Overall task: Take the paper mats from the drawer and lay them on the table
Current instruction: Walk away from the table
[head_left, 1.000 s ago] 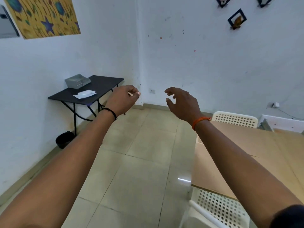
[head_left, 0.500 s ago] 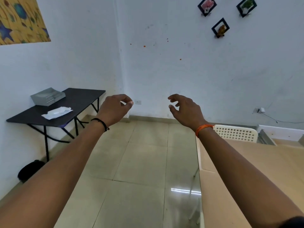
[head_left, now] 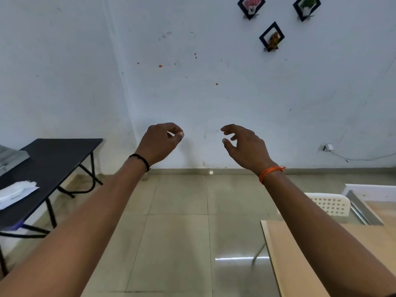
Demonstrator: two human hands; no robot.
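Note:
Both my arms are stretched forward in the air over the tiled floor. My left hand (head_left: 159,142) has its fingers curled in, with the thumb tip meeting a fingertip, and it holds nothing. My right hand (head_left: 246,146) is held apart from it, fingers loosely bent and spread, also empty. The light wooden table (head_left: 300,264) shows its corner at the lower right, below my right forearm. No drawer and no paper mats can be made out in the head view.
A black folding table (head_left: 53,155) stands at the left wall with a grey box (head_left: 10,157) and a crumpled white sheet (head_left: 15,192) on it. A white perforated chair (head_left: 330,203) stands behind the wooden table. Small framed pictures (head_left: 271,37) hang on the wall ahead.
The view has swung to the right and the black table has slid toward the left edge. Both hands stay raised in much the same pose, still holding nothing.

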